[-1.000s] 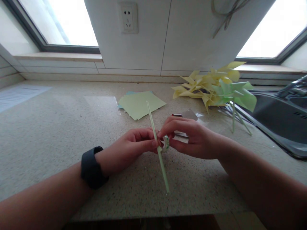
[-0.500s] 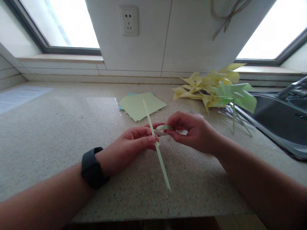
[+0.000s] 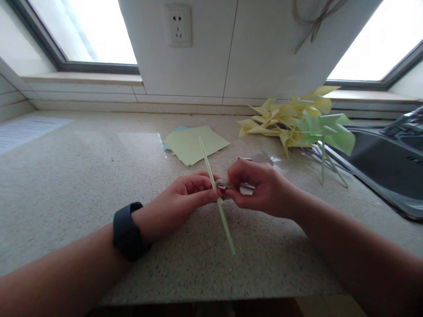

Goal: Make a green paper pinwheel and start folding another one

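Observation:
My left hand (image 3: 180, 201), with a black watch on the wrist, pinches a long pale green straw (image 3: 227, 228) near its middle; the straw slants from upper left to lower right above the counter. My right hand (image 3: 261, 187) holds a small roll of tape (image 3: 225, 183) right against the straw, next to my left fingertips. Both hands meet over the speckled counter (image 3: 82, 176).
A stack of light green paper squares (image 3: 193, 143) lies behind the hands. A heap of yellow and green paper pinwheels (image 3: 299, 121) on sticks rests at the right, beside a dark sink (image 3: 386, 169). A wall socket (image 3: 178, 24) sits above. Something small and silvery (image 3: 261, 157) lies behind my right hand.
My right hand swung the tape roll up and over beside the straw and has brought it back down against it. My left hand kept hold of the straw, which shifted only slightly.

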`<state>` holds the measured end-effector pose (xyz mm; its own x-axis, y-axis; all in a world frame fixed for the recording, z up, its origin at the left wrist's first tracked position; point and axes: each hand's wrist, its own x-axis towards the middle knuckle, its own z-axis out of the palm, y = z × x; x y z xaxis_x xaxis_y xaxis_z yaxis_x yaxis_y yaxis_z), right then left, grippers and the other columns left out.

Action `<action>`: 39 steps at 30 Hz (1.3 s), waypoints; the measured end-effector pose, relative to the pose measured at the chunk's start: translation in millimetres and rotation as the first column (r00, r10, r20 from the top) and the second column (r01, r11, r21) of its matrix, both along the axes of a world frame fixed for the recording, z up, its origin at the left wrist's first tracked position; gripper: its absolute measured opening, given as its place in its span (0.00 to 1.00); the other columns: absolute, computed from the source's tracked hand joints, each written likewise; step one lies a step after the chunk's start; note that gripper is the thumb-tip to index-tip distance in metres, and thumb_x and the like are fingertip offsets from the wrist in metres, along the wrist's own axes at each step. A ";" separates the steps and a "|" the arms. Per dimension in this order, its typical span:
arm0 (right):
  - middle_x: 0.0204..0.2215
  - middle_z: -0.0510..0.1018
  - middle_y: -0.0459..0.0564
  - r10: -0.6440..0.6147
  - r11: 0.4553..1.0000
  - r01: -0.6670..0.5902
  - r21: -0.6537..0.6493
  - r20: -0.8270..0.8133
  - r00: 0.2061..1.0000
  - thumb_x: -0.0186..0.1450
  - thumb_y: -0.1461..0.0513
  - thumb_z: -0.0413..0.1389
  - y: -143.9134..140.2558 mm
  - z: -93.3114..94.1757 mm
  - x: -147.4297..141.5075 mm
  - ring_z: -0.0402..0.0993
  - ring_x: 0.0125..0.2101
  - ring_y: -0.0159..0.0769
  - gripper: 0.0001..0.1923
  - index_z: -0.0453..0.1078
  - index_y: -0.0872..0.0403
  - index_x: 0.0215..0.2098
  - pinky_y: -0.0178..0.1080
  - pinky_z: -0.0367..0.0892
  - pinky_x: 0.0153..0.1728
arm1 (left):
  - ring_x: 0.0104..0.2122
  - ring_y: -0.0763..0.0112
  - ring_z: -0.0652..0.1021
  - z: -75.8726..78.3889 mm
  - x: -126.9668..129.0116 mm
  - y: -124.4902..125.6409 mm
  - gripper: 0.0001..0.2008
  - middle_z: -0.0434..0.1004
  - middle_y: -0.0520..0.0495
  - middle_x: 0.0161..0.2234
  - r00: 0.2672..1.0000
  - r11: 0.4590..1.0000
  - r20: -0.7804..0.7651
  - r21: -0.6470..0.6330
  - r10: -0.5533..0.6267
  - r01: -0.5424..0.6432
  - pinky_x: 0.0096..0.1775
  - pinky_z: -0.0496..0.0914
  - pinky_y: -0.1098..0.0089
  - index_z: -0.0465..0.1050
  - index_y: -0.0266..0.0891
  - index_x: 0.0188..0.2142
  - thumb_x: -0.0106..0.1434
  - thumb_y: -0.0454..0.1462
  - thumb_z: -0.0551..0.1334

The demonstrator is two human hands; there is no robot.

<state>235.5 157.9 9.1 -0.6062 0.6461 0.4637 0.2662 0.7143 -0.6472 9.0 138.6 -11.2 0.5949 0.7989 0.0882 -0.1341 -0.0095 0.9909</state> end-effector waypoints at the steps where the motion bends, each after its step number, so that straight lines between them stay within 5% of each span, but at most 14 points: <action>1: 0.24 0.69 0.39 0.005 1.000 -0.005 -0.007 -0.006 1.000 0.61 0.66 0.63 0.0 -0.2 0.0 0.64 0.23 0.23 0.09 0.65 0.53 0.33 0.27 0.62 0.24 | 0.44 0.67 0.72 0.2 -0.1 -0.1 0.08 0.70 0.48 0.43 1.000 1.000 -0.005 0.010 0.000 0.000 0.56 0.63 0.59 0.78 0.39 0.35 0.68 0.40 0.64; 14: 0.24 0.71 0.42 0.015 1.000 -0.015 -0.002 -0.027 1.000 0.62 0.65 0.63 0.6 0.5 1.6 0.66 0.24 0.26 0.07 0.68 0.55 0.31 0.30 0.64 0.24 | 0.50 0.67 0.73 2.7 0.1 -1.3 0.07 0.71 0.49 0.45 0.999 0.996 -0.041 0.089 0.000 0.003 0.55 0.63 0.65 0.81 0.41 0.40 0.69 0.39 0.64; 25: 0.20 0.70 0.39 0.022 0.991 -0.023 0.134 0.012 1.000 0.62 0.66 0.63 2.4 -0.9 0.5 0.63 0.22 0.23 0.11 0.66 0.55 0.25 0.30 0.61 0.25 | 0.50 0.64 0.73 6.4 1.5 -2.2 0.08 0.72 0.47 0.46 0.997 0.996 -0.076 0.094 0.005 0.002 0.54 0.64 0.64 0.81 0.40 0.39 0.69 0.40 0.64; 31: 0.24 0.70 0.39 0.030 0.996 -0.029 0.083 -0.014 0.999 0.61 0.67 0.63 2.2 -2.3 1.0 0.64 0.23 0.23 0.10 0.65 0.53 0.34 0.28 0.62 0.24 | 0.48 0.64 0.72 4.0 0.9 -1.9 0.08 0.71 0.47 0.45 0.997 0.996 -0.067 0.090 0.025 -0.019 0.56 0.63 0.62 0.81 0.41 0.39 0.68 0.41 0.64; 39: 0.22 0.70 0.39 0.073 0.985 -0.065 0.160 -0.045 0.996 0.61 0.68 0.63 2.8 -0.6 -1.6 0.62 0.22 0.22 0.08 0.67 0.55 0.30 0.27 0.60 0.23 | 0.46 0.65 0.73 3.1 0.8 -1.6 0.08 0.71 0.47 0.44 0.999 0.998 -0.046 0.068 0.004 0.000 0.55 0.64 0.62 0.81 0.40 0.39 0.68 0.41 0.64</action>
